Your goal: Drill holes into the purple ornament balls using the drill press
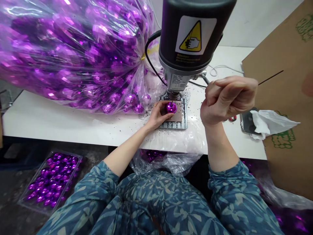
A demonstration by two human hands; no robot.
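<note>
My left hand (157, 116) is closed, its thumb and fingers pinching a shiny purple faceted ball (171, 107) against a brown board on the metal base plate (184, 125). Directly above the ball is the chuck of a black drill press (189, 63); the bit's tip meets the top of the ball, and how deep it sits I cannot see. My right hand (228, 99) is raised to the right of the machine, fingers wrapped in a fist round the end of the drill press lever (204, 78). Most of that lever is hidden by the hand.
A large clear bag (80, 58) of purple balls fills the left of the white table (73, 122). Below it is a clear tray (79, 160) of purple balls. A cardboard box (283, 98), a phone (246, 122) and a tissue (271, 122) are at right. Dark shavings surround the base.
</note>
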